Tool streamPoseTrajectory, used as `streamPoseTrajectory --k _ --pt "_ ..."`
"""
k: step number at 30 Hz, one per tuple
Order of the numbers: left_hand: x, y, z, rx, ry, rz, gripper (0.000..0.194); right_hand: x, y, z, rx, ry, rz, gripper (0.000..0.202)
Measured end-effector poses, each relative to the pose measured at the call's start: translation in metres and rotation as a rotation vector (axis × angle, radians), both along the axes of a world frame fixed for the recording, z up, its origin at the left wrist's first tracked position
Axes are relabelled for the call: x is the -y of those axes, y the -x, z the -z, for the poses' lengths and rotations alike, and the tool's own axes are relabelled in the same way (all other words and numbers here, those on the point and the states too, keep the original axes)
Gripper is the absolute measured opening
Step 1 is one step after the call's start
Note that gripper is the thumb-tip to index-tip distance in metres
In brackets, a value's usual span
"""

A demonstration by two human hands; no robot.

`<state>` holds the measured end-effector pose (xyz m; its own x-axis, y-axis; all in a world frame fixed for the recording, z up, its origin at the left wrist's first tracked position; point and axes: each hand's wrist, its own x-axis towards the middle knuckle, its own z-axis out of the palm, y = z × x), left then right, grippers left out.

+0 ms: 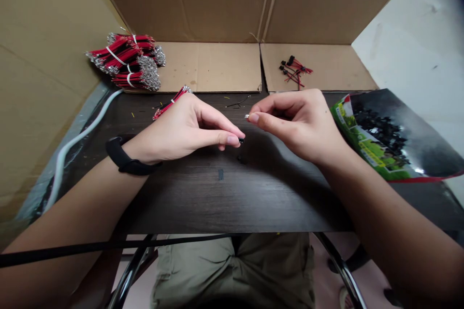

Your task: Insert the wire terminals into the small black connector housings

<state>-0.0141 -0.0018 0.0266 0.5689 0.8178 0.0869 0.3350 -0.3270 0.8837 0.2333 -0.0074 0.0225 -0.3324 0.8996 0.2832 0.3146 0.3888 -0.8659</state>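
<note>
From where I stand, I see the person's left hand with thumb and finger closed upon a small black piece, which sticks out from the fingertips toward the right. The right hand has its grip pinched around a small metal tip; what continues behind it is hidden by the fingers. This tip points to the left, its long axis lying nearly crosswise before the person. The two things are near but apart: the black piece sits a little closer to the body, the metal tip a little farther away. How the black piece is turned, I cannot tell, because it is too small. Under them, on the surface, lies a dark bit, nearer to the left hand.
</note>
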Motion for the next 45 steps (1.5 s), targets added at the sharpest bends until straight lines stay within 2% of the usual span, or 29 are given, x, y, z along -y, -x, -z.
streamPoseTrajectory --k 3,17,23,29,40,45 --pt "-0.001 0.000 0.001 0.043 0.001 0.000 0.006 0.000 -0.001 0.000 -0.008 -0.007 -0.018 0.016" --pt "0.001 -0.006 0.001 0.109 -0.021 -0.166 0.007 0.002 -0.002 -0.003 0.069 -0.013 -0.035 0.016" --pt "0.003 -0.008 0.003 0.130 -0.131 -0.273 0.024 0.002 -0.002 0.000 0.027 -0.009 -0.033 0.018" --pt "0.006 -0.010 0.005 0.146 -0.114 -0.269 0.021 0.002 0.005 0.007 -0.063 -0.028 -0.053 0.029" --pt "0.005 -0.011 0.004 0.153 -0.108 -0.264 0.019 0.002 0.009 0.008 -0.061 -0.055 -0.049 0.035" --pt "0.004 -0.013 0.007 0.176 -0.151 -0.286 0.019 0.003 0.009 0.007 -0.027 -0.072 -0.054 0.039"
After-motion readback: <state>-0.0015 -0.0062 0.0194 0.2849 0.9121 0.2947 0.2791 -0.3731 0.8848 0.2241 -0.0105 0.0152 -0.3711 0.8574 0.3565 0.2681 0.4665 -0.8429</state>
